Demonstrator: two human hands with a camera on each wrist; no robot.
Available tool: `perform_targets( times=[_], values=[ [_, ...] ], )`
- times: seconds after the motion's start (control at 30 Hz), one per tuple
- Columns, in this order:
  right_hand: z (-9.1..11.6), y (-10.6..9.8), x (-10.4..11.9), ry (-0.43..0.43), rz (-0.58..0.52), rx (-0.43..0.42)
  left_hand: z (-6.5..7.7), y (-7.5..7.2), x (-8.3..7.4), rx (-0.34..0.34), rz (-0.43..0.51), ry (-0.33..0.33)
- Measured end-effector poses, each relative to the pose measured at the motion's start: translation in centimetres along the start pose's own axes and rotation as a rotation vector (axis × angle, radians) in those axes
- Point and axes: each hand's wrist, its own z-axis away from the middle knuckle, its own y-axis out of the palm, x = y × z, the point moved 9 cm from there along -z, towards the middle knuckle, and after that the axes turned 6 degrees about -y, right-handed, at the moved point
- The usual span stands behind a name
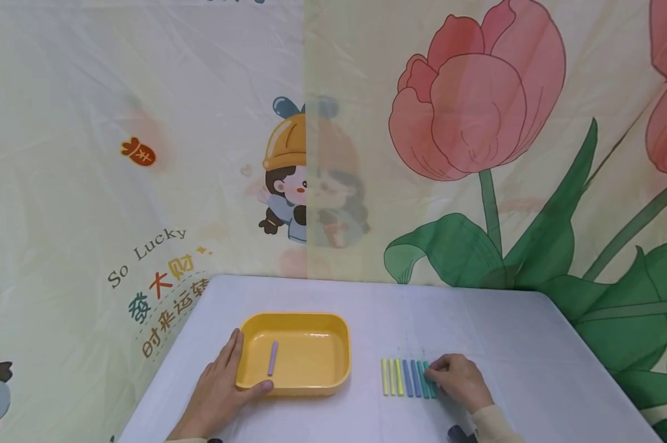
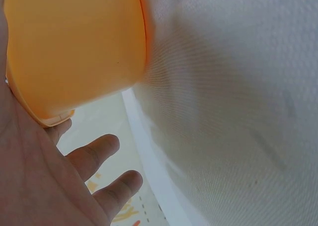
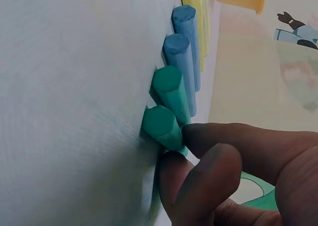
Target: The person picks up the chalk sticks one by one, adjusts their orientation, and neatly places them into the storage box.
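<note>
A yellow tray (image 1: 295, 392) stands on the table with one purple chalk stick (image 1: 272, 359) lying inside it. My left hand (image 1: 217, 381) rests against the tray's left side, fingers extended and thumb over the front rim. To the right of the tray, several chalk sticks lie side by side in a row: yellow ones (image 1: 392, 377), blue ones (image 1: 412, 378) and green ones (image 1: 424, 380). At the right end of that row my right hand (image 1: 459, 378) pinches the outermost green chalk stick (image 3: 161, 125) between thumb and fingers; the stick lies close beside its green neighbour.
A white cloth covers the table (image 1: 311, 424). Behind it hangs a printed curtain (image 1: 339, 154) with tulips and cartoon figures. A dark object (image 1: 461, 434) shows near the right wrist at the bottom edge.
</note>
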Motion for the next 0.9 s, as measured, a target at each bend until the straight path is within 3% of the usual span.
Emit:
perform_targets(
  times=[0.57, 0.9],
  values=[
    [-0.1, -0.4, 1.2, 0.008, 0.112, -0.020, -0.2, 0.3, 0.4, 0.035, -0.010, -0.048],
    [-0.5, -0.5, 1.4, -0.030, 0.137, -0.025, -0.2, 0.1, 0.2, 0.015, -0.014, -0.028]
  ],
)
